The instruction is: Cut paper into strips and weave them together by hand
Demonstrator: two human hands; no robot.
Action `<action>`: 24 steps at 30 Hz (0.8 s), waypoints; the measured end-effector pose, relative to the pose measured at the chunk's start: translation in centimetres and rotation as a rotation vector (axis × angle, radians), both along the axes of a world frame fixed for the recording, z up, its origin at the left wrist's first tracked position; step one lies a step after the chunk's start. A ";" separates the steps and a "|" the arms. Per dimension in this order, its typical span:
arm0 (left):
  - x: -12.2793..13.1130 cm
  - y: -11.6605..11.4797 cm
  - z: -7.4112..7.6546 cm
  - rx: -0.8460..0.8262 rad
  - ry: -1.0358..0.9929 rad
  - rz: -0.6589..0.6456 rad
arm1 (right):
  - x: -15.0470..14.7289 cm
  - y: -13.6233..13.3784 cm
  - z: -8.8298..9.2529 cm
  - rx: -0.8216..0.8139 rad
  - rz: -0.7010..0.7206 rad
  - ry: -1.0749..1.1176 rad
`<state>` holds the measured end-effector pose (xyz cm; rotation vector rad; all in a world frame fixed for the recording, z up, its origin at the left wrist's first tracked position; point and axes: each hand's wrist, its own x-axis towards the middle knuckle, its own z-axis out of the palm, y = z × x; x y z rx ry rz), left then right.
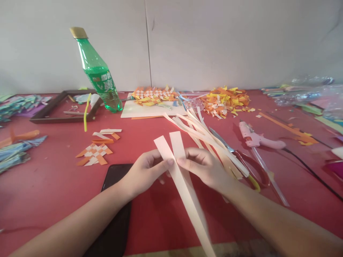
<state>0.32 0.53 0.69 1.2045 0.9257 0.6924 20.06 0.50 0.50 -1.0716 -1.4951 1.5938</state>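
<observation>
Red tabletop (61,185) up against a pale wall (214,43) with one vertical seam. Work is front and center: pale paper strips (187,194), two top ends fanned in a V, lower lengths overlapping toward the near edge. Can't tell if it's one folded strip or two. Left hand (146,171) pinches the left end, thumb on top; right hand (207,166) pinches the right one the same way, thumb tips nearly meeting at the crossing. Black phone (115,228) lies under the left forearm. Right of the hands: bundle of loose pale strips (205,132), with scissors (221,139) partly under it, then a pink glue gun (246,132) on its side, clear stick pointing nearer. Left: small orange-and-white woven piece (93,154). Back row, left to right: dark frame (60,120), green bottle (103,80) upright but looking slanted in this view, white sheet (147,111) carrying a longer woven band (154,94), heap of orange and yellow folded bits (225,101).
</observation>
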 end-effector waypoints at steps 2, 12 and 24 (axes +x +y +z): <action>0.0 0.0 0.0 0.009 -0.011 0.017 | -0.1 -0.1 0.0 0.003 -0.004 -0.001; 0.0 -0.1 0.1 -0.002 0.006 0.079 | 0.0 -0.1 -0.5 0.108 -0.061 -0.134; -0.1 0.0 -0.1 -0.012 -0.012 0.106 | 0.2 -0.1 -0.9 0.200 -0.132 -0.230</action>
